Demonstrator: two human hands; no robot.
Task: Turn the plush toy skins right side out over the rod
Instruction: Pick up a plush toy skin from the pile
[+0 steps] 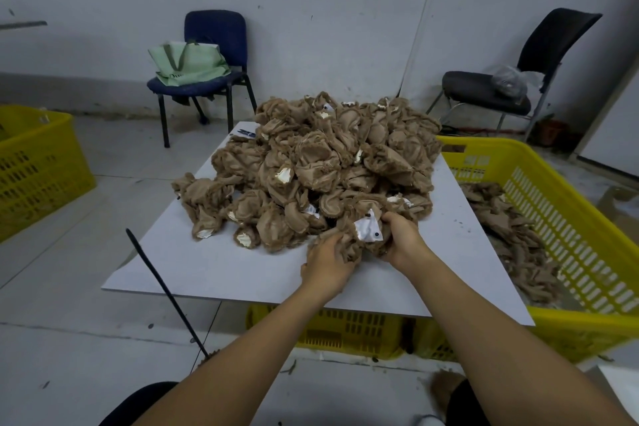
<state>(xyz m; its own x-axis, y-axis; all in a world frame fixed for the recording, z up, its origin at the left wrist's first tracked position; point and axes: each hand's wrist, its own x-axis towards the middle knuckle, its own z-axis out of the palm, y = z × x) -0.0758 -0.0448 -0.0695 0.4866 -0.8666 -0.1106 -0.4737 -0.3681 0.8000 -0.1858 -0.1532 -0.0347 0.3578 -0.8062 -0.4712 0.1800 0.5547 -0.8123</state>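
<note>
A big heap of brown inside-out plush toy skins covers the white board table. At the heap's near edge lies one skin with a white patch and black dots. My left hand grips its brown cloth on the left side. My right hand holds it from the right, fingers curled into the fabric. A thin black rod stands slanted to the left of the table, its top end free, well away from both hands.
A yellow crate on the right holds more brown skins. Another yellow crate stands at the left, and one more sits under the table. Behind are a blue chair with a green bag and a black chair.
</note>
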